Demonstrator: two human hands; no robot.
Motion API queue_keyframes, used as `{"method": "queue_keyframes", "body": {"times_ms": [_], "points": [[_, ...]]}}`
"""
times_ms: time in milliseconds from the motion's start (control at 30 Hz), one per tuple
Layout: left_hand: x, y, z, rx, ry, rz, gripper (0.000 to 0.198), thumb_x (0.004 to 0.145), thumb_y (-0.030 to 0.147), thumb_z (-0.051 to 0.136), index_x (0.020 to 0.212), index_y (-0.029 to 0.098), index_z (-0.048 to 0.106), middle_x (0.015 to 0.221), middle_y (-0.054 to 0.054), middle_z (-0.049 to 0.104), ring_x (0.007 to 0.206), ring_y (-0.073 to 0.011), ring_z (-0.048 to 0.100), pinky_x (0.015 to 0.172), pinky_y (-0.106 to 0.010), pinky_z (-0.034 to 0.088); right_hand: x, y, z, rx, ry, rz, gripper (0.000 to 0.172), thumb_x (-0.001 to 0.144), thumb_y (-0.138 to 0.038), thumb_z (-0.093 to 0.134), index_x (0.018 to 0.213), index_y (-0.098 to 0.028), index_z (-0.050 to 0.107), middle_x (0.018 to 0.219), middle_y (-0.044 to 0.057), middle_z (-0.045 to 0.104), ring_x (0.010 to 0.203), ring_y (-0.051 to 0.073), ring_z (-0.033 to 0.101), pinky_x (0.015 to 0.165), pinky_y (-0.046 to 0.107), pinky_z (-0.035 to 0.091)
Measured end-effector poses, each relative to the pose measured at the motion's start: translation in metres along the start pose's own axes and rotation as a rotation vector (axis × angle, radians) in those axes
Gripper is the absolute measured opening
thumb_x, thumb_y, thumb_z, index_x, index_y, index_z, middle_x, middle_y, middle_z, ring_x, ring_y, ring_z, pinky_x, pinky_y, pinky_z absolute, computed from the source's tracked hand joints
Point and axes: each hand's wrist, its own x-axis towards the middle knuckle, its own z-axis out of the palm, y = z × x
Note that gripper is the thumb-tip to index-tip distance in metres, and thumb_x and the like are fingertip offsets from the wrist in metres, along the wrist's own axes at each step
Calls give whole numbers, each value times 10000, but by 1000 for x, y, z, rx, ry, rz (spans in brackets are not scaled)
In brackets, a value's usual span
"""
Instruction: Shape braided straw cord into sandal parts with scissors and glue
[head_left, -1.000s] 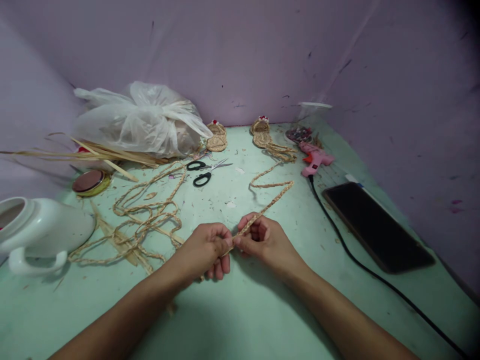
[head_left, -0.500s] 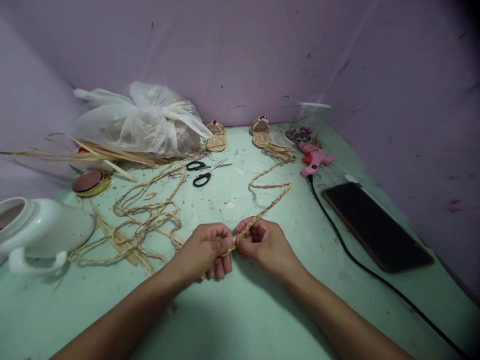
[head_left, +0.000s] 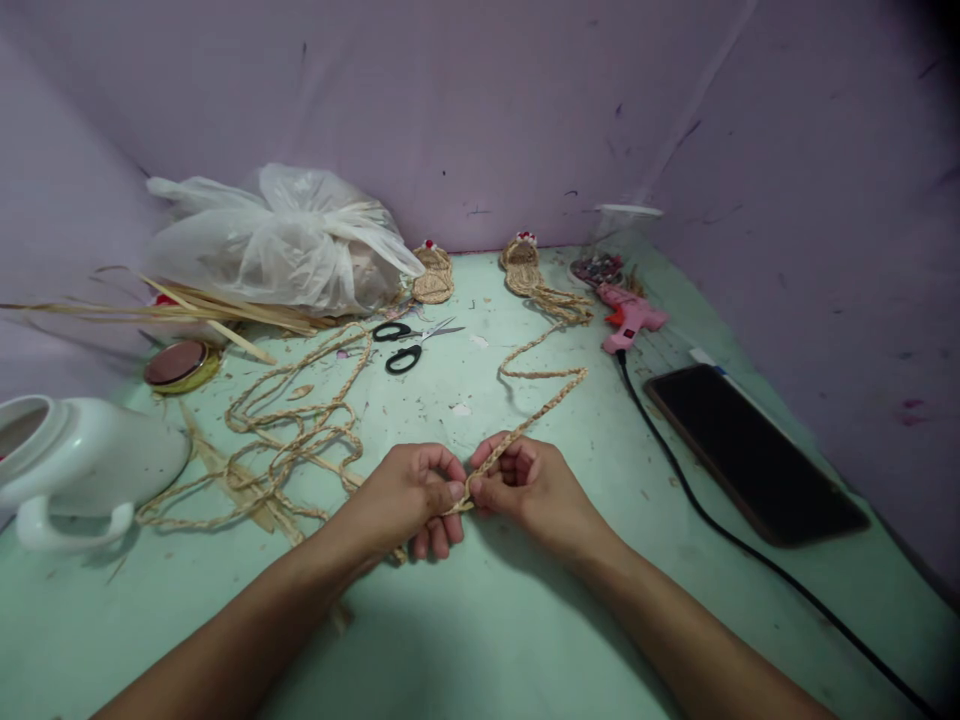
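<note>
A braided straw cord (head_left: 541, 400) runs from the back of the green table (head_left: 480, 620) down to my two hands at the front middle. My left hand (head_left: 409, 498) is closed, pinching the near end of the cord between thumb and fingers. Touching it on the right, my right hand (head_left: 529, 485) is also closed on the same cord, which passes over its fingers. A tangle of more braided cord and loose straw (head_left: 289, 440) lies just left of my left hand.
Black scissors (head_left: 405, 345) lie behind the tangle. A plastic bag (head_left: 277, 240) and long straw stalks sit back left, a white jug (head_left: 82, 460) on its side at far left. A pink glue gun (head_left: 628, 318), its black cable and a dark phone (head_left: 754, 455) are on the right.
Both hands have shifted slightly toward me, and the fingers have worked a little along the cord's end. Nothing else on the table has moved.
</note>
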Motion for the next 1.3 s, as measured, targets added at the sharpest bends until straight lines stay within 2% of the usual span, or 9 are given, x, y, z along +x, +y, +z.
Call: {"method": "queue_keyframes", "body": {"times_ms": [167,467,633,767,900,1000,1133,1233,1300], "points": [[-1,0,-3,-43,-31,-38,164,690,275,559,801,161,521,458,0,606,323,-100,507,275,-143,319,-1,1,2,-26,21,-38,195,569,-155,667,707,-162,529,525,-56,511,482,82,461,488,229,368],[-1,-1,-2,8,-2,-46,118,687,267,538,656,157,508,436,3,589,308,-82,485,273,-135,304,0,4,1,-27,38,-46,260,567,-171,689,763,-168,517,575,-49,530,513,90,491,519,245,403],[0,-1,-3,-34,-1,-12,101,685,261,524,685,168,486,451,3,597,316,-89,492,274,-136,306,0,0,-1,19,-32,2,327,572,-181,702,840,-169,516,622,-28,583,521,95,525,535,257,434],[2,-2,-2,-47,16,31,134,693,287,537,734,182,465,443,14,587,307,-96,479,271,-142,293,-2,-2,1,94,-100,65,343,541,-169,727,810,-169,515,608,-26,602,489,86,528,504,240,431],[-2,2,0,-21,10,48,187,698,340,552,757,182,473,482,10,592,353,-106,498,313,-166,321,-3,-3,5,157,-23,82,352,504,-145,738,769,-174,509,557,-48,586,489,95,545,503,242,458],[-7,8,1,125,90,111,173,687,320,571,722,152,551,543,5,588,442,-85,491,411,-177,352,-3,-3,6,155,37,62,313,516,-111,704,750,-175,506,536,-52,580,474,96,546,494,245,465],[-10,10,2,369,234,210,119,656,247,589,632,133,617,538,21,547,502,-76,428,473,-185,315,-3,-1,6,149,50,45,300,530,-117,698,749,-180,503,534,-55,570,456,94,531,499,263,472],[-8,9,1,342,236,187,121,651,237,569,585,137,588,487,39,489,457,-65,371,438,-184,275,-3,-1,5,155,14,30,306,546,-137,700,783,-175,510,557,-48,576,466,103,545,518,275,467],[-8,9,1,257,206,103,104,647,231,545,583,149,556,457,51,449,413,-59,339,391,-177,238,-3,0,5,157,-12,11,306,554,-140,700,798,-166,517,577,-40,582,488,100,548,532,266,455]]}}
